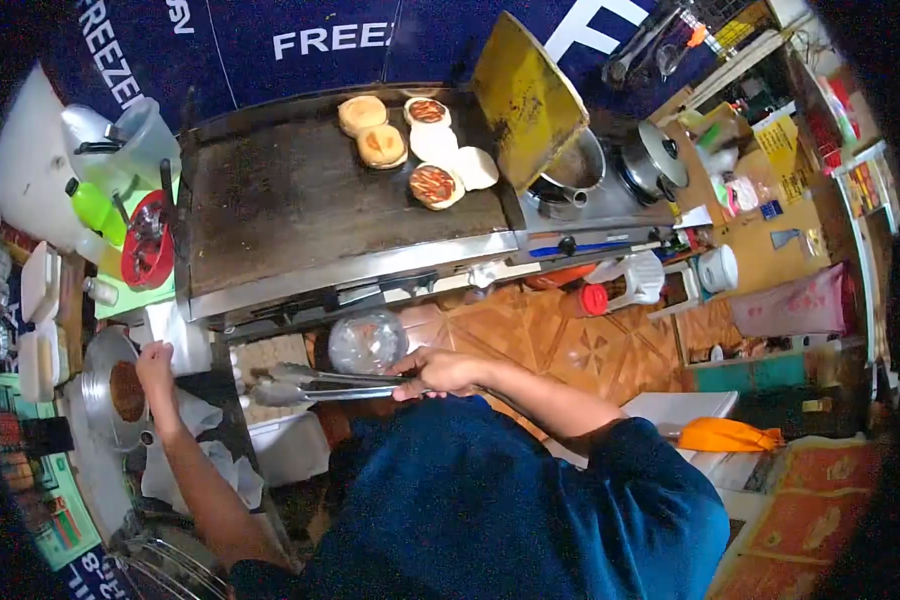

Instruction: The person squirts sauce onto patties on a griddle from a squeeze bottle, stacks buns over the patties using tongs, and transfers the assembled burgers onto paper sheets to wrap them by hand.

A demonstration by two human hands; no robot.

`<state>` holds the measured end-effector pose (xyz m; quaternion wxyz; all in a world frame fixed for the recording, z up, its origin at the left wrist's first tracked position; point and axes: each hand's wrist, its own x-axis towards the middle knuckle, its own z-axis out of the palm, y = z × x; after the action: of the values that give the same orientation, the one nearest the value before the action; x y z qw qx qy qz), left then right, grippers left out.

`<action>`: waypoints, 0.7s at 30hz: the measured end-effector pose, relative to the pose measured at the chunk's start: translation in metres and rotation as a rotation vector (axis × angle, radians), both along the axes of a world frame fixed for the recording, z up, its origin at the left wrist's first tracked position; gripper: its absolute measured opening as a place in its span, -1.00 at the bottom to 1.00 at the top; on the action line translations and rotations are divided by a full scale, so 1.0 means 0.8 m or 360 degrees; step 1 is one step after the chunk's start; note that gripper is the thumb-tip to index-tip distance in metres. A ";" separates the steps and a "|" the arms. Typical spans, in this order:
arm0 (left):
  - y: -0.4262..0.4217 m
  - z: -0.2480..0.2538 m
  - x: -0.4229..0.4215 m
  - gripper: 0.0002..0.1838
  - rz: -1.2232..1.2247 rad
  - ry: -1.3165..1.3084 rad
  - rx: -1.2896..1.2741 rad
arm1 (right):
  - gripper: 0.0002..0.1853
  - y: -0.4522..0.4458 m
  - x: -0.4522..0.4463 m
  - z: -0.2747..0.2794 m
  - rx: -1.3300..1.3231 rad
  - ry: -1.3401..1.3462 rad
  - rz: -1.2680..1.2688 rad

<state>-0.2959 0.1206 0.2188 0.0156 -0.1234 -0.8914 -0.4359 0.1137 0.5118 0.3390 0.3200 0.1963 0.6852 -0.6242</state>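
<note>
My right hand (440,374) is closed round the handle end of metal tongs (320,384), whose tips point left. At the left, my left hand (154,366) is closed beside a round metal pot (110,388) with brown contents; what it grips is too small to make out. A white container or cloth (178,336) is just behind it. On the griddle (270,190) lie two bun tops (382,146), two sauced pieces (435,186) on bun halves, and white round pieces (433,144) beside them.
A yellow board (532,100) stands at the griddle's right edge, with an open pot (576,162) and a lidded pot (654,160) beyond. A red basket (148,240) and green bottle (92,206) sit left. A clear round container (367,342) is below the griddle.
</note>
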 end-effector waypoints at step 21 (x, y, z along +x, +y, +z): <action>0.010 0.098 0.068 -0.74 0.0358 -0.0646 0.1023 | -0.70 -0.197 -0.271 0.068 -0.0076 0.0670 -0.0252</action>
<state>-0.2413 0.1282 0.2971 -0.0755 0.0749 -0.7025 -0.7037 -0.1031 0.3540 0.3937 0.1246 0.1071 0.7043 -0.6906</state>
